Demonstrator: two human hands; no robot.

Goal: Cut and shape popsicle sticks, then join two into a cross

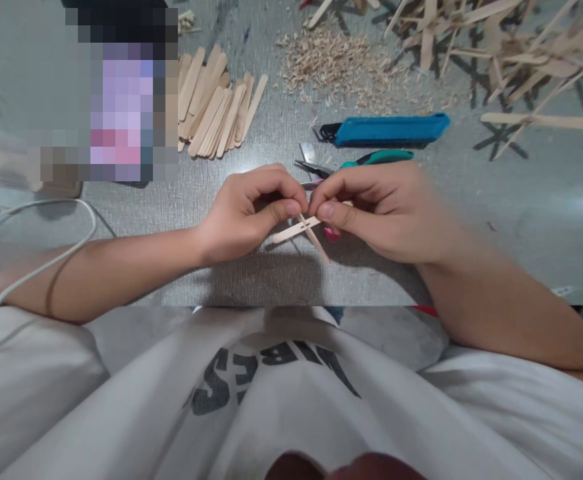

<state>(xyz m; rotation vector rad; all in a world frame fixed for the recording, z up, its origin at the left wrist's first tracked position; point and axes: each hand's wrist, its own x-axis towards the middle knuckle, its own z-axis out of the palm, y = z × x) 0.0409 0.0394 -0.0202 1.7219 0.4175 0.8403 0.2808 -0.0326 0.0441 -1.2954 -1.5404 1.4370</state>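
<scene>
My left hand [251,217] pinches the upper end of a thin wooden stick [320,248] between thumb and forefinger. The thin stick crosses a flat wooden craft stick [286,234] near a small dark slot or mark in its middle. On the craft stick's other end, my right hand [386,213] has its thumb and forefinger closed. Both hands are close together above the table near its front edge. Partly behind the right hand lie a dark-jawed tool with green handles [379,157] and something with a pink handle [331,235].
Beyond the hands lies a blue utility knife [391,131]. Wood shavings [341,63] are heaped behind it. Several craft sticks [219,113] are piled left of centre. Crossed stick pieces [526,120] crowd the far right. A white cable [94,220] loops over my left forearm; a blurred-out area is behind it.
</scene>
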